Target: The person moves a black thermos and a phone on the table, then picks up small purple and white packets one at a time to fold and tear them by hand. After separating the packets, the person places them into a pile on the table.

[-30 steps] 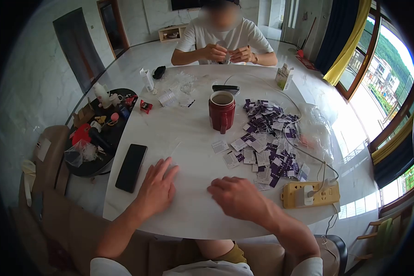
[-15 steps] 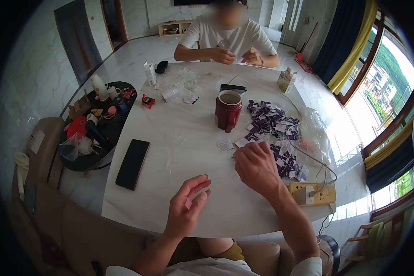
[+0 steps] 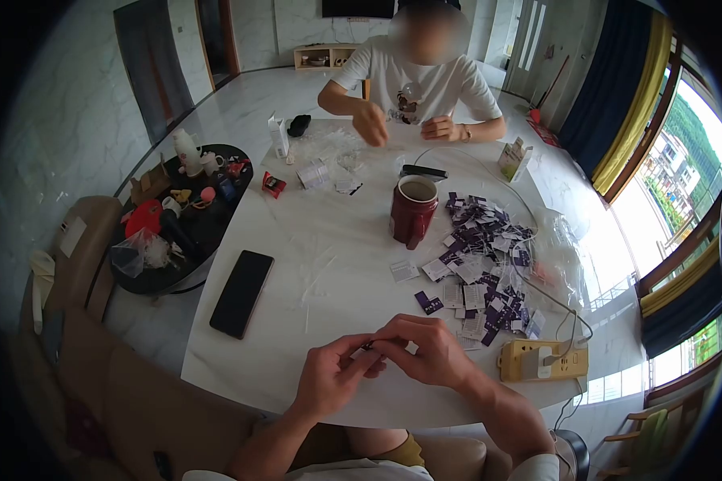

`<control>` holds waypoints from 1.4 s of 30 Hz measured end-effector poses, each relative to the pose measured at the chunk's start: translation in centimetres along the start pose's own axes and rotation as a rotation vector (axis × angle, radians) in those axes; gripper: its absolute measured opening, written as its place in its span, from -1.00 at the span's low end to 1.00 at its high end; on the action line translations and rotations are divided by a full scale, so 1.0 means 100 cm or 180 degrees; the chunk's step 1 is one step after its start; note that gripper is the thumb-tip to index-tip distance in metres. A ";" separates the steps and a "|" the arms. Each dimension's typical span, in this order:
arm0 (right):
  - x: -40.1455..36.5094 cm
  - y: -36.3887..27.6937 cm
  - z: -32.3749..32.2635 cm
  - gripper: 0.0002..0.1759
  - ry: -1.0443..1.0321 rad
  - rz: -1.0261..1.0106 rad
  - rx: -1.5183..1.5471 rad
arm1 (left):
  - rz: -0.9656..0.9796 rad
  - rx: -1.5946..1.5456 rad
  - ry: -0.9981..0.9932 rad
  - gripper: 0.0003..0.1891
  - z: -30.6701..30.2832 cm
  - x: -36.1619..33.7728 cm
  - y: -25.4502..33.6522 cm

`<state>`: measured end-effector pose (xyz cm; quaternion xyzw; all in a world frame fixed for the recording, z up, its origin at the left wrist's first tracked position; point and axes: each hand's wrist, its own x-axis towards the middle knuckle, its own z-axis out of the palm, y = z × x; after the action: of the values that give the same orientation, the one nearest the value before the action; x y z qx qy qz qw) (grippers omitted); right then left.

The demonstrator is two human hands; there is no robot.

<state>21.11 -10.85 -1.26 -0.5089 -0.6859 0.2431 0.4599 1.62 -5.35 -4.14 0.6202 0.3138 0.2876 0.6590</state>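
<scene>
My left hand [image 3: 333, 377] and my right hand [image 3: 427, 350] meet over the near edge of the table. Both are closed, fingertips pinched together on a small dark piece [image 3: 367, 346] that the fingers mostly cover; its kind is hard to make out. Beyond my right hand spreads a heap of purple-and-white printed tags [image 3: 489, 276]. One purple tag [image 3: 428, 302] lies apart at the heap's near left side. A dark red mug [image 3: 413, 216] stands left of the heap.
A black phone [image 3: 241, 293] lies at left. A yellow power strip [image 3: 544, 361] with a white plug and cable sits by my right forearm. Clear plastic [image 3: 560, 248] lies at the right edge. Across the table sits a person [image 3: 425, 88], near plastic scraps [image 3: 329, 148] and a small box [image 3: 515, 159].
My right hand has come back from the tags to meet my left hand, whose open fingers have closed. The person opposite has moved a hand out over the table. The view has shifted slightly.
</scene>
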 end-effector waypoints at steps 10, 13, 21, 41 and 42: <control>-0.001 0.013 -0.002 -0.82 0.0651 0.1330 0.1589 | -0.0119 -0.0788 0.0072 -0.76 -0.003 -0.020 -0.007; 0.000 0.017 0.002 -0.82 0.0329 0.1607 0.1551 | -0.0145 -0.0576 -0.0498 -0.82 -0.003 -0.025 -0.008; 0.001 0.008 0.000 -0.82 0.0492 0.1701 0.1971 | -0.0185 -0.1008 -0.0453 -0.87 -0.008 -0.030 -0.009; 0.003 0.005 -0.004 -0.73 -0.0229 0.2251 0.2648 | -0.0016 -0.0738 -0.0228 -0.78 0.000 -0.030 -0.007; 0.003 0.004 -0.003 -0.73 -0.0292 0.2275 0.2702 | -0.0011 -0.0731 -0.0167 -0.77 0.001 -0.030 -0.001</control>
<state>21.58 -10.44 -1.35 -0.4687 -0.3318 0.6609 0.4831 -0.21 -7.77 -4.06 0.5473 0.2624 0.3042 0.7342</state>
